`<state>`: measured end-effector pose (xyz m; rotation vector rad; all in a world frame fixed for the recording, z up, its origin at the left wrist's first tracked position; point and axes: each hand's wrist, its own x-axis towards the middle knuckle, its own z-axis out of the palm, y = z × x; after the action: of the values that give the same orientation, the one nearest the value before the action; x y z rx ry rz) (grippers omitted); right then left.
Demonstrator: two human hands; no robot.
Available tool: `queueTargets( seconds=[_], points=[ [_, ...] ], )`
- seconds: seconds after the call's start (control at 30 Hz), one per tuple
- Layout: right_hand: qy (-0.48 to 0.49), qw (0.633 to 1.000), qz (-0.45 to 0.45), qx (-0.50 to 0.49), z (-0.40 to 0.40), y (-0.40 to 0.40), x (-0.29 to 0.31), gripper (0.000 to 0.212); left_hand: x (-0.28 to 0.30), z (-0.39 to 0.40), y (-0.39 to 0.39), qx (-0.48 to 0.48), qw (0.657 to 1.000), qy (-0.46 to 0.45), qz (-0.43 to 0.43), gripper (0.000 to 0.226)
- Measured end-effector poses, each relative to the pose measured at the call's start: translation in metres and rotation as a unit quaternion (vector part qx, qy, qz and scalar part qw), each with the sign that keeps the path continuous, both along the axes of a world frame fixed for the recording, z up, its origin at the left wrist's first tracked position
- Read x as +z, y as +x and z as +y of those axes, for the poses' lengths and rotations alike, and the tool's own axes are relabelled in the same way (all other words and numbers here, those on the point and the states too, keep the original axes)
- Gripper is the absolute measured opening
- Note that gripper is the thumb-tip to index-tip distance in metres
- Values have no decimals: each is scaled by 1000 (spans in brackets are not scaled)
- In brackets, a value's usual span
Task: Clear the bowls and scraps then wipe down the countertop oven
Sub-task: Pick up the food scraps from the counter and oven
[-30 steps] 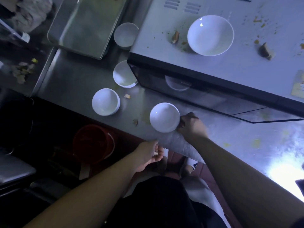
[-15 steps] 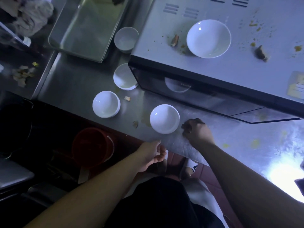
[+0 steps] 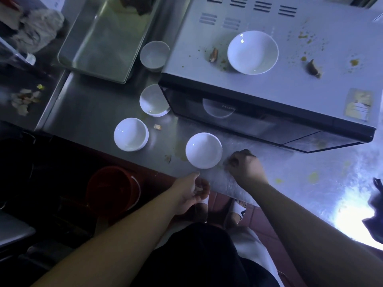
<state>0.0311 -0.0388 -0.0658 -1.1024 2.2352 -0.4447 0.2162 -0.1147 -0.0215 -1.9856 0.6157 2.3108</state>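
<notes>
Our right hand (image 3: 244, 166), fingers curled under, has drawn back from the nearest bowl (image 3: 204, 150) and now presses on the steel counter (image 3: 290, 168) just beside it, seemingly sweeping scraps toward the edge; whether it pinches anything we cannot tell. Our left hand (image 3: 191, 192) waits cupped below that edge, a pale scrap in its palm. Five bowls remain, one on the oven (image 3: 290, 85) among crumbs, so wiping is still far off.
</notes>
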Motion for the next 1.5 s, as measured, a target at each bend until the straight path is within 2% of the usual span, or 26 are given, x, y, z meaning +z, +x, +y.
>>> queueTargets(
  seconds=[0.1,0.2,0.33,0.43,0.53,0.6,0.73,0.87,1.1,1.27,1.5],
  points=[
    [-63,998,-17,0,-1,8,30,4,3,-5,-5,29,999,23,20,47],
    [-127,992,-20,9,-4,23,59,13,11,-11,-14,61,996,42,51,53],
    [-140,988,-27,57,-6,45,78,12,26,-19,-26,74,993,51,74,54],
    [-131,988,-25,72,-5,56,83,15,35,-22,-29,42,992,60,104,65],
    [-115,991,-12,72,-3,62,88,27,41,-23,-31,28,992,63,107,50],
    [-115,990,5,76,-2,64,92,28,44,-24,-32,33,992,57,106,42],
    [-146,986,39,66,2,59,102,25,49,-24,-34,39,991,52,118,42],
    [-152,983,69,70,7,51,108,31,57,-29,-39,55,987,74,131,38],
    [-192,975,92,67,3,50,116,17,65,-34,-49,36,985,73,149,40],
    [-216,971,97,41,5,41,135,21,61,-41,-55,58,986,65,144,34],
    [-248,946,208,18,0,-23,183,17,66,-46,-68,114,974,83,175,19]
  ],
)
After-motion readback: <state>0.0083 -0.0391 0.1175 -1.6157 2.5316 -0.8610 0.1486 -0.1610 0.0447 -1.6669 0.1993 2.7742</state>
